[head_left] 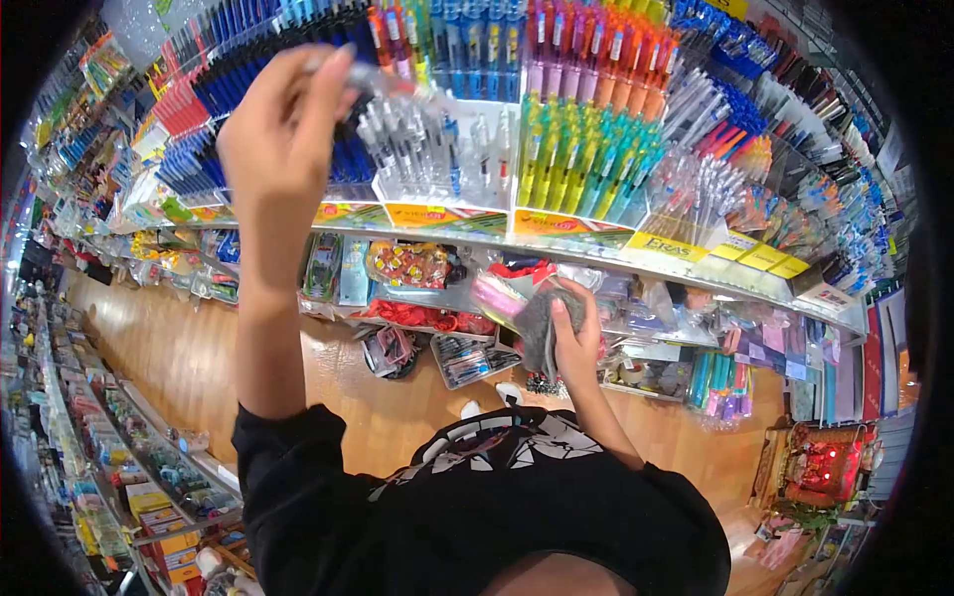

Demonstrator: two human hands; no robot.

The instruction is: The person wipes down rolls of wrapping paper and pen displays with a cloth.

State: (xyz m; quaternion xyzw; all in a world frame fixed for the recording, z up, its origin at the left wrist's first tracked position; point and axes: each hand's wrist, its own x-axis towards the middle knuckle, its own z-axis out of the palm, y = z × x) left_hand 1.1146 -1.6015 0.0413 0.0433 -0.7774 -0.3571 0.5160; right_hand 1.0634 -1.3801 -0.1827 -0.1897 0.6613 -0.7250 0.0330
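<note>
My left hand (288, 124) is raised over the upper left of the pen display, its fingers closed round a clear pen (373, 77) that is blurred by motion. Below it stand dark blue pens and, to its right, a group of clear pens (407, 134) in a compartment. Lower, in front of the shelf edge, my right hand (576, 333) grips a dark grey cloth-like item (538, 323). A pink and white packet (499, 298) lies against that item's left side; whether my fingers hold it too is hidden.
Yellow and green pens (576, 159) fill the middle compartments. Under the shelf edge (477, 236) are packaged goods and a tray of pens (472, 360). Another shelf of goods (109, 447) runs along the left, and wooden floor (189, 348) shows between the shelves.
</note>
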